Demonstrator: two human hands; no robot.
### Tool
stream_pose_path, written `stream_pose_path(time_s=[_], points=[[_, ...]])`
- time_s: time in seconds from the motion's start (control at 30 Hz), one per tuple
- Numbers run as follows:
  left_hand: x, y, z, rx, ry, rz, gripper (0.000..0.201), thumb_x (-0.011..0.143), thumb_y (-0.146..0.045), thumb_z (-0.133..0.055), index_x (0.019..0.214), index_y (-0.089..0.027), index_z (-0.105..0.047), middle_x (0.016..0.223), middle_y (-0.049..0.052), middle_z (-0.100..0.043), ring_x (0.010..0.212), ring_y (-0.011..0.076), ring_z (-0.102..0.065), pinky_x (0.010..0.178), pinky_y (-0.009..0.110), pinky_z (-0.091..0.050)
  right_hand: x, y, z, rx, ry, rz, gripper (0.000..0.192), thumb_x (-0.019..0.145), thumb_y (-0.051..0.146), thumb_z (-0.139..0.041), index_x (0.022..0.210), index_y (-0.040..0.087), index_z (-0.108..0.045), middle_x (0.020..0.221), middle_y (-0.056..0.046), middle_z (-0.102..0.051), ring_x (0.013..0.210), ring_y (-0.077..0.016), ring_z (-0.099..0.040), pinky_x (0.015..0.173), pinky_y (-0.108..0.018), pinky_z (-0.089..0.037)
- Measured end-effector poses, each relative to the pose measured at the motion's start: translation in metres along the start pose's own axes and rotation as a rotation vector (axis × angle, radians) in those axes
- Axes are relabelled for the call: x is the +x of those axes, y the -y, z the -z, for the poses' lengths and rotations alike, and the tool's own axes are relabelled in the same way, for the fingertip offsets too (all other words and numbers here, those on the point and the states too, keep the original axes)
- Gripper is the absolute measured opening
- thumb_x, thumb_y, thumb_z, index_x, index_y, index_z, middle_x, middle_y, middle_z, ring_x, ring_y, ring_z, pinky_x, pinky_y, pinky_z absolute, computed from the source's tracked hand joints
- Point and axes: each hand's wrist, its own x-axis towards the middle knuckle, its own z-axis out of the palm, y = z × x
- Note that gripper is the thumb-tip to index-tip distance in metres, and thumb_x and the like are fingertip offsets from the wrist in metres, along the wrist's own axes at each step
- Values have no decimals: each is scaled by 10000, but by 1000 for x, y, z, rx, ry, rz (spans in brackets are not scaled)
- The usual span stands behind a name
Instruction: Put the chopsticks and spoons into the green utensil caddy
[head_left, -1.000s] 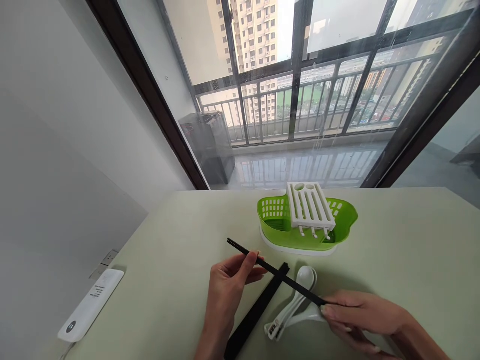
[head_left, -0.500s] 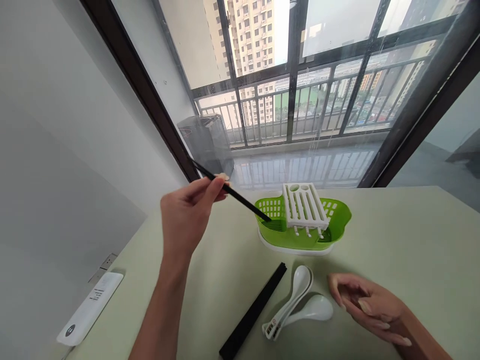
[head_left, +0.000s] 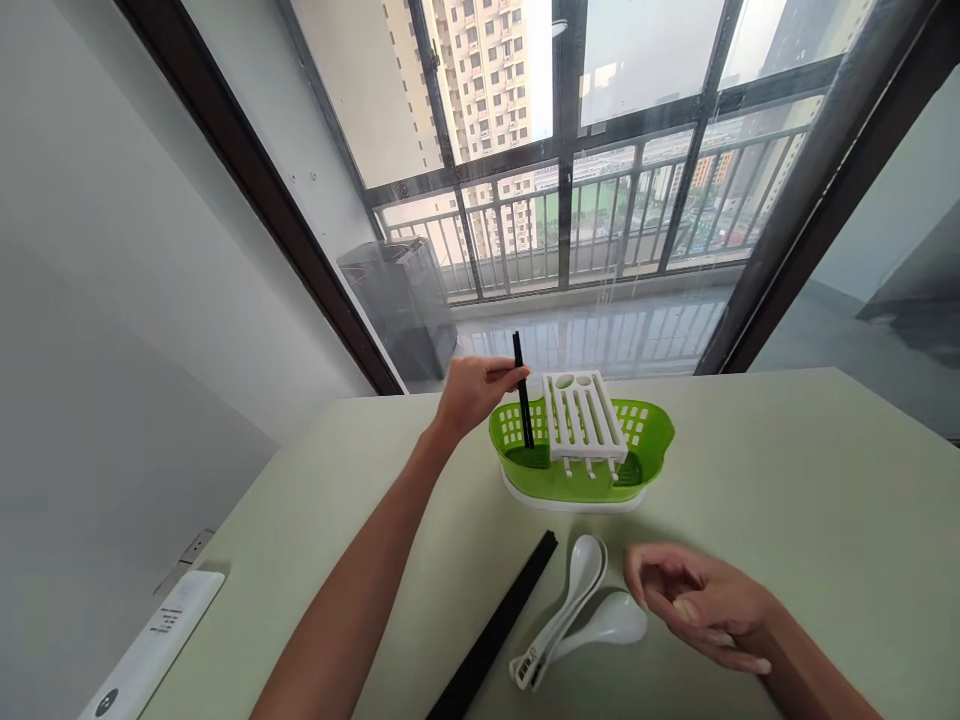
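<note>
Right hand: the right hand (head_left: 701, 600) was held low near the desk's near edge, fingers loosely curled and partly open, with nothing gripped; it was poised just beside the spoons, and contact could not be made out.
Spoons: white spoons (head_left: 577, 610) were seen lying stacked on the desk (head_left: 787, 480), bowls toward the far edge, handles toward the near edge.
Black bundle: a bundle of black chopsticks (head_left: 499, 625) was laid slantwise just left of the spoons, from the near edge toward the desk's middle.
Remote: a white remote (head_left: 154, 640) was seen near the desk's left edge, well apart from everything else.
Left hand: the left hand (head_left: 474, 388) was stretched toward the far edge, thumb and fingers pinched shut on a single black chopstick (head_left: 522, 400).
Chopstick: it was held nearly upright, its lower end dipped into the left compartment of the green basket (head_left: 645, 450); whether the bottom was touched could not be told.
Basket: it was set near the far edge, on a white base, with a white slotted insert (head_left: 583, 418) seated across its middle.
</note>
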Motion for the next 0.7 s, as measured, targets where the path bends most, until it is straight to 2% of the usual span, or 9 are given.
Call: stream_pose_path(time_s=[0.23, 0.33, 0.5, 0.7], points=[[8, 11, -12, -63, 64, 18, 368, 885, -501, -640, 702, -193, -726, 690, 5, -754, 722, 197, -760, 671, 250, -568, 3, 3, -3, -10, -10, -20, 423, 797, 433, -791, 1003, 159, -543, 557, 109, -529, 242, -39, -425, 248, -125, -358], [10, 14, -18, -129, 58, 57, 314, 850, -494, -694, 809, -190, -757, 761, 19, -778, 740, 199, -762, 701, 269, -595, 5, 5, -6, -29, -48, -20, 437, 775, 437, -814, 992, 153, -562, 575, 101, -535, 249, -36, -433, 251, -121, -348], [8, 16, -23, -184, 54, 81, 290, 841, -429, -736, 981, -178, -773, 915, 59, -798, 827, 198, -765, 807, 297, -611, 7, 7, -8, -19, -23, -1, 402, 797, 410, -801, 1008, 146, -582, 577, 97, -541, 253, -30, -420, 253, -123, -348], [-10, 10, -11, -96, -2, 73, 399, 953, -482, -583, 1206, -198, -703, 1052, 73, -780, 961, 194, -738, 882, 304, -569, 5, 2, -2, -53, -58, -8, 437, 788, 443, -805, 1021, 147, -582, 566, 98, -533, 262, -30, -423, 263, -116, -336]])
